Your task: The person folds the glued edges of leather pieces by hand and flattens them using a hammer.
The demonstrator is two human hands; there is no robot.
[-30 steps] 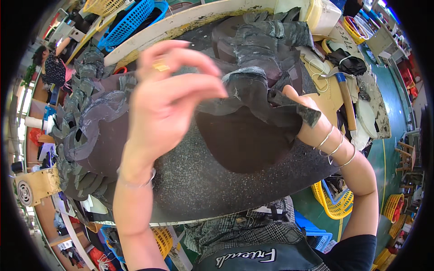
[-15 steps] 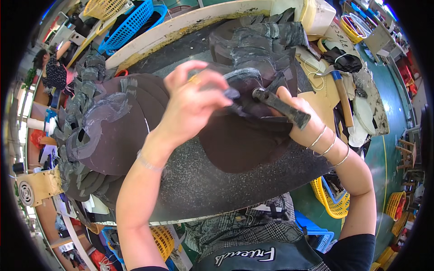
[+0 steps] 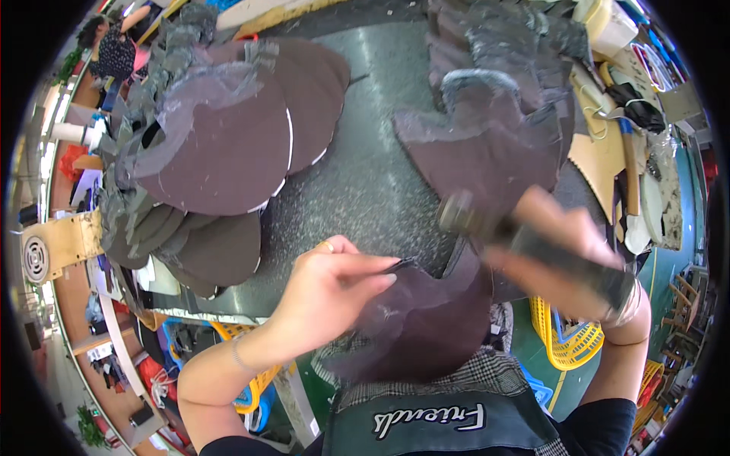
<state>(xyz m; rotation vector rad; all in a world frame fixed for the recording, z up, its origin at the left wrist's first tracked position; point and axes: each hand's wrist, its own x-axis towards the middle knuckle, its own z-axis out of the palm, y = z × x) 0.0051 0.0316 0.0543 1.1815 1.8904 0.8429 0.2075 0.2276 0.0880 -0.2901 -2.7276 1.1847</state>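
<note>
Low over the table's near edge, my left hand (image 3: 323, 292) pinches the upper edge of a dark brown, curved sheet piece (image 3: 441, 323). The piece hangs in front of my apron, blurred along its lower side. To the right of it my right hand (image 3: 559, 247) is closed around a thick, dark, hammer-like tool (image 3: 525, 243), whose blunt end points left. Motion smears this hand and the tool. Whether its fingers also touch the piece's right corner I cannot tell. Just beyond lies a stack of similar brown pieces (image 3: 494, 159) with grey, smeared edges.
Another fanned pile of brown pieces (image 3: 220, 144) covers the left of the dark, speckled table (image 3: 357, 190). At the right lie a wooden-handled tool (image 3: 631, 167) and tan card (image 3: 593, 171). A yellow basket (image 3: 570, 346) stands below the table. Another person (image 3: 118, 49) is at the far left.
Both hands have come nearer to me, bringing the brown piece off the table top toward my apron. My left fingers have closed on its edge. The dark tool has swung to the right.
</note>
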